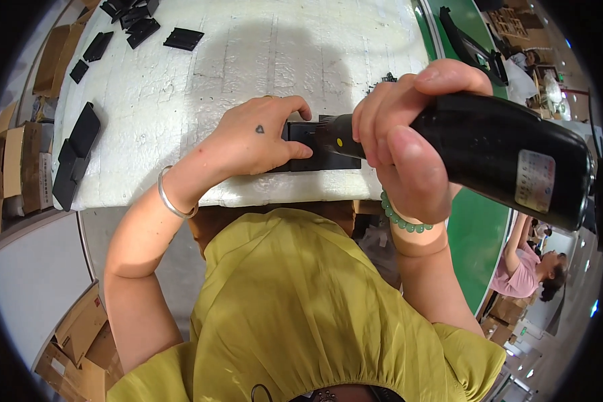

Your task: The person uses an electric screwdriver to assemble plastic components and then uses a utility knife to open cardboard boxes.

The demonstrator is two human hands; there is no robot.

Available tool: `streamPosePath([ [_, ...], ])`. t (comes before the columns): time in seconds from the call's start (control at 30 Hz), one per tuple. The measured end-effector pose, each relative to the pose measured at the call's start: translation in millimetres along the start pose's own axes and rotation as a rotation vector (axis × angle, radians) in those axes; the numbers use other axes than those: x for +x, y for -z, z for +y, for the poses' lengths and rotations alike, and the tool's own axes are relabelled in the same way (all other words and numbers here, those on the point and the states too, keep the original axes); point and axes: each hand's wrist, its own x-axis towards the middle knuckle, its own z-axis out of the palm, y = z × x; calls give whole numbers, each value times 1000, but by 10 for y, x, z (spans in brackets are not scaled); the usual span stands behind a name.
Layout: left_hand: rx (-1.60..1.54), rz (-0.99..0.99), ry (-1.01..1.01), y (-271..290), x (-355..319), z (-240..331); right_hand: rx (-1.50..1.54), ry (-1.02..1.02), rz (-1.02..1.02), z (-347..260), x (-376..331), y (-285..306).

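A: State the location of the black part (321,162).
B: Center of frame, on the white work surface (141,137).
A: Left hand (254,137)?
B: Thumb and forefinger spread apart at the part's left portion; whether they grip it, cannot tell.
A: Right hand (409,141)?
B: Fingers wrapped around the black power tool (492,151), right of center; tool nose over the part.
A: Loose black pieces (183,39)?
B: Upper left.
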Motion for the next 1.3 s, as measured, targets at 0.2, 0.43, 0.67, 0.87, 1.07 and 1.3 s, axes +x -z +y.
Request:
streamPosePath([
  [0.2, -80, 19, -72, -52, 26, -113, -55, -9, -89, 64, 69, -77],
  [0.43, -96, -13, -43, -25, 1, -84, -72, -43, -119, 105, 110, -135],
  [0.67, -98, -4, -60, -19, 0, -85, -46, -52, -136, 127, 122, -128],
  [0.87, -105, 20, -43, 7, -7, -59, -9, -127, -70, 7, 122, -21],
  [1.07, -135, 57, -44, 83, -42, -40, 125, 130, 279, -163, -31, 695],
  [1.3, 0, 428, -277, 74, -55, 206, 96, -26, 513, -1, -485, 902],
])
